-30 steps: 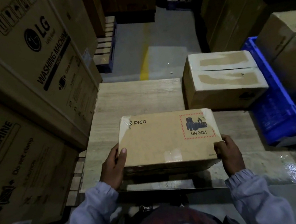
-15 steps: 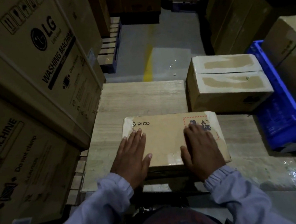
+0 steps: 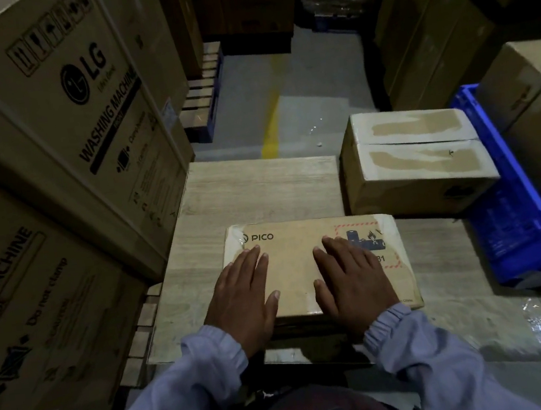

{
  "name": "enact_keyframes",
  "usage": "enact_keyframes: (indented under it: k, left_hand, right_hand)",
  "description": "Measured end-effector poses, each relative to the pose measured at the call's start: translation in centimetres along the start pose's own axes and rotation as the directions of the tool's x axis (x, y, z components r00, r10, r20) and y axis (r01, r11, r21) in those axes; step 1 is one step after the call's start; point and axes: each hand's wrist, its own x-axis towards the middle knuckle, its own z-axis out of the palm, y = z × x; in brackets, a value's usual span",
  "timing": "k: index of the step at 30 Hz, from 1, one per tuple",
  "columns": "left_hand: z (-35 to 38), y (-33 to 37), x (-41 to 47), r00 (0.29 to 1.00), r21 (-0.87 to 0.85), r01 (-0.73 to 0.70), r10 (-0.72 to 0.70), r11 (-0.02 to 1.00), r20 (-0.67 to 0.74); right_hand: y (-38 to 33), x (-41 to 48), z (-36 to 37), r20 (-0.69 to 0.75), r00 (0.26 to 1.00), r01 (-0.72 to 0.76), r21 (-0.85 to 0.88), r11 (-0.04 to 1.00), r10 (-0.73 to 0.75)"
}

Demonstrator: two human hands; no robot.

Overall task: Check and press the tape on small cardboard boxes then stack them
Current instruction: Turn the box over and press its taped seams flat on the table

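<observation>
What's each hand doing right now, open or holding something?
Left hand: open, pressing flat on top of the PICO box.
Right hand: open, pressing flat on the same box, holding nothing.

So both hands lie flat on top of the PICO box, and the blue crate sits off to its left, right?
Not quite. The left hand and right hand do lie flat on top of the PICO box, but the blue crate sits off to its right, not its left. The head view shows this.
</observation>
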Motion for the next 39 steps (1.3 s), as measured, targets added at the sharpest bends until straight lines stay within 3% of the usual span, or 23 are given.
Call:
enact_keyframes:
  k: [11,16,20,29,34,39]
  left_hand:
    - [0.1,-0.1,2.3,1.000,0.024,-0.024,0.024,0.999,0.000]
    - [-0.2,-0.5,4.0,1.000,-0.006,-0.007,0.008,1.000,0.013]
    - [0.4,-1.0,4.6,0.996,0.003,0.084,-0.084,0.996,-0.011]
    - [0.7,-0.9,4.4,0.995,-0.009,0.077,-0.077,0.997,-0.062]
    - [1.1,-1.3,4.2,0.994,-0.113,0.060,-0.070,0.992,-0.086]
    - [1.4,-2.2,2.4,0.981,-0.330,0.087,-0.139,0.940,-0.137]
  right_hand:
    - [0.8,2.1,0.4,0.033,0.999,-0.005,0.025,1.000,0.004]
    - [2.2,3.1,-0.9,0.055,0.998,-0.049,0.137,0.989,0.042]
    - [4.0,2.6,-0.3,0.002,0.985,-0.171,0.028,0.985,0.171]
    - [4.5,2.7,0.4,-0.021,0.986,-0.164,-0.012,0.986,0.164]
    - [4.9,2.3,-0.3,-0.038,0.986,-0.153,0.177,0.972,0.162]
    - [6.8,0.0,-0.7,-0.051,0.966,-0.205,0.438,0.875,0.253]
